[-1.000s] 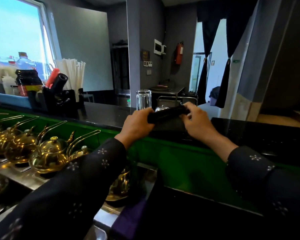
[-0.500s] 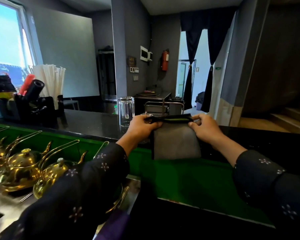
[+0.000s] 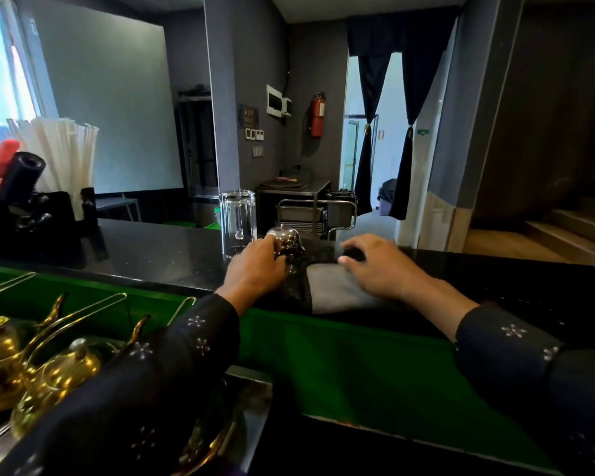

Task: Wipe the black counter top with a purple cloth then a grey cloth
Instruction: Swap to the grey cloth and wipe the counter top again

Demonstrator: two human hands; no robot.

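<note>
A grey cloth [image 3: 337,290] lies flat on the black counter top [image 3: 158,252], near its front edge. My right hand [image 3: 378,266] rests palm down on the cloth's far right part, fingers spread and reaching past it. My left hand [image 3: 258,269] is just left of the cloth, fingers curled around a small shiny metal bell [image 3: 285,240] standing on the counter. No purple cloth shows on the counter; a purple scrap [image 3: 234,470] peeks out at the bottom edge.
An upturned clear glass [image 3: 238,223] stands left of the bell. A black caddy [image 3: 24,214] with white straws [image 3: 59,149] sits at the counter's far left. Green panelling [image 3: 358,365] drops below the counter. Brass teapots [image 3: 49,372] stand at lower left.
The grey cloth, held up unfolded between both hands, now lies on the counter. My left hand has let go of it and taken the bell; my right hand presses on the cloth.
</note>
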